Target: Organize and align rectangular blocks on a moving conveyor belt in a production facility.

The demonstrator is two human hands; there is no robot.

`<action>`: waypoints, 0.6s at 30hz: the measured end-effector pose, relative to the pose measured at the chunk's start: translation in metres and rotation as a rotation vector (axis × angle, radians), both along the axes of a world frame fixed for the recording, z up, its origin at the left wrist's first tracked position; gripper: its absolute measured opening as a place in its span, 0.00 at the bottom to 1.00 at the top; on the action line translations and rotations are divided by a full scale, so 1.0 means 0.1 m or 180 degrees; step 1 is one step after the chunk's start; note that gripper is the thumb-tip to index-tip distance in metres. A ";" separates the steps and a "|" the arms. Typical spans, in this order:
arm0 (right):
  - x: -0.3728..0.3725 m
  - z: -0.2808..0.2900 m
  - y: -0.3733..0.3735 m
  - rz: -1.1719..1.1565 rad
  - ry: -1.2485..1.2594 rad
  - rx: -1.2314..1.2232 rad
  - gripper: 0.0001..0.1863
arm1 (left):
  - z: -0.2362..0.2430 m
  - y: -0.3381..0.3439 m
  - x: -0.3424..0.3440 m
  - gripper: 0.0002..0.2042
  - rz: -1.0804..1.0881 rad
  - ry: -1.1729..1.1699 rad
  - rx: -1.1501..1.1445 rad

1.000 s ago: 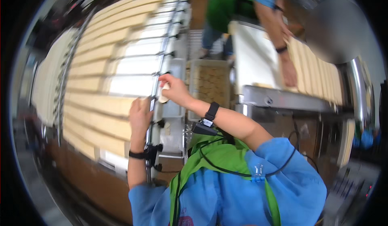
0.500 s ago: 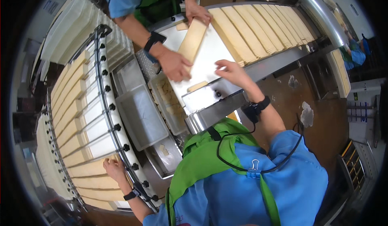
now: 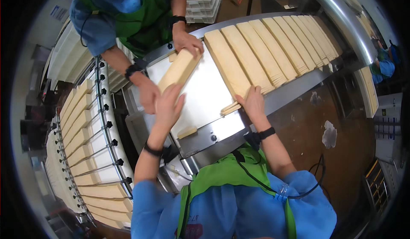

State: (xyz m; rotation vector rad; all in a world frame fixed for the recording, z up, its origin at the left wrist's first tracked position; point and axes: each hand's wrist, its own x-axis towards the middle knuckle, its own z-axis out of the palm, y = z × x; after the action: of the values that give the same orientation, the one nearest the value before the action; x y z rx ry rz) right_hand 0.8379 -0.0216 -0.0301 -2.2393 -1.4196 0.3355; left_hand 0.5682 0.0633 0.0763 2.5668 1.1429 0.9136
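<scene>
A long pale slab [image 3: 180,68] is held at an angle over the steel table [image 3: 205,98] by a co-worker across from me, one hand [image 3: 186,41] on its far end and the other [image 3: 147,94] by its near end. My left hand [image 3: 168,106] reaches up with fingers apart and touches the slab's near end. My right hand [image 3: 253,103] lies flat, fingers spread, on the near end of the first slab in a row of several slabs [image 3: 265,55]. Small offcuts [image 3: 230,108] lie just left of that hand.
A curved conveyor rack [image 3: 92,153] carrying several more slabs runs along my left. One short offcut [image 3: 187,132] sits at the table's front edge. A big steel pipe [image 3: 341,16] runs behind the row. Brown floor with white patches [image 3: 329,134] is at right; white trays [image 3: 205,4] are stacked behind.
My left hand has left the rack at lower left and come up to the slab's near end. The co-worker has raised the slab off the table. My right hand shifted right.
</scene>
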 end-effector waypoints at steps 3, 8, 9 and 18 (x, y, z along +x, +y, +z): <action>0.05 -0.04 0.01 0.0063 0.0007 -0.0013 0.31 | -0.46 0.82 0.98 0.19 -0.0624 -0.0141 -0.0289; 0.01 0.01 0.03 0.0232 -0.0087 -0.0020 0.30 | -1.08 2.15 1.73 0.19 -0.0188 0.0673 -0.0451; 0.00 0.00 0.01 0.0262 -0.0108 -0.0008 0.30 | -1.15 2.27 1.79 0.19 0.0030 0.1060 -0.0683; 0.03 -0.02 -0.01 0.0565 -0.0129 0.0261 0.29 | -0.98 2.25 1.65 0.25 0.0740 0.1921 -0.1146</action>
State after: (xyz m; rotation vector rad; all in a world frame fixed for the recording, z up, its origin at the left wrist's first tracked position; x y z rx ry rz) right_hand 0.8409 -0.0221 -0.0323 -2.0714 -1.6283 0.2854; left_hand 0.7327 0.2882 -0.0218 2.4878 1.6020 -0.0748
